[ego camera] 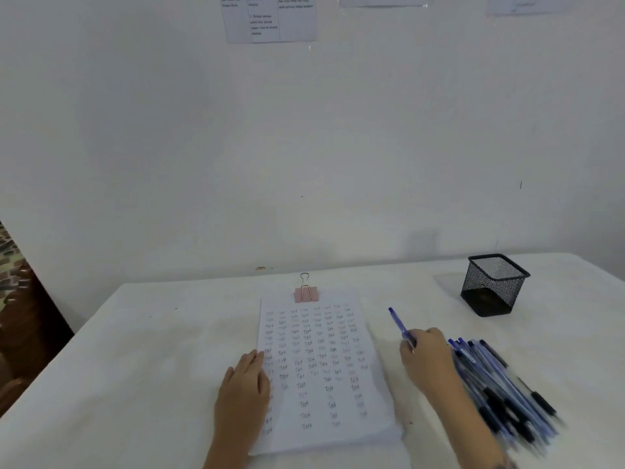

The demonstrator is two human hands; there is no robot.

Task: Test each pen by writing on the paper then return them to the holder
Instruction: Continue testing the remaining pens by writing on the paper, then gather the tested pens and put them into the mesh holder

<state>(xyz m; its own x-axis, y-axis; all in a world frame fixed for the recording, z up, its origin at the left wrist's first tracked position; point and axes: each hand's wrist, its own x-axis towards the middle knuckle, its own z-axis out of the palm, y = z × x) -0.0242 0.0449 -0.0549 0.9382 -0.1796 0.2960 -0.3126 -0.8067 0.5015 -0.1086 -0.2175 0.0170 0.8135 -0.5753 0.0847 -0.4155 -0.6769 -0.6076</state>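
A white sheet of paper [321, 370] lies in the middle of the table, filled with rows of small handwritten words and held at the top by a pink binder clip [305, 292]. My left hand [241, 390] rests flat on the paper's left edge. My right hand [427, 358] grips a blue pen [399, 324] just right of the paper, its end pointing up and away. A pile of several blue and black pens [504, 390] lies right of that hand. The black mesh holder [492, 285] stands at the back right and looks empty.
The table [135, 367] is covered with a white cloth and stands against a white wall. Printed sheets [270, 18] are taped high on the wall. A dark wooden piece of furniture [20, 319] sits off the table's left edge.
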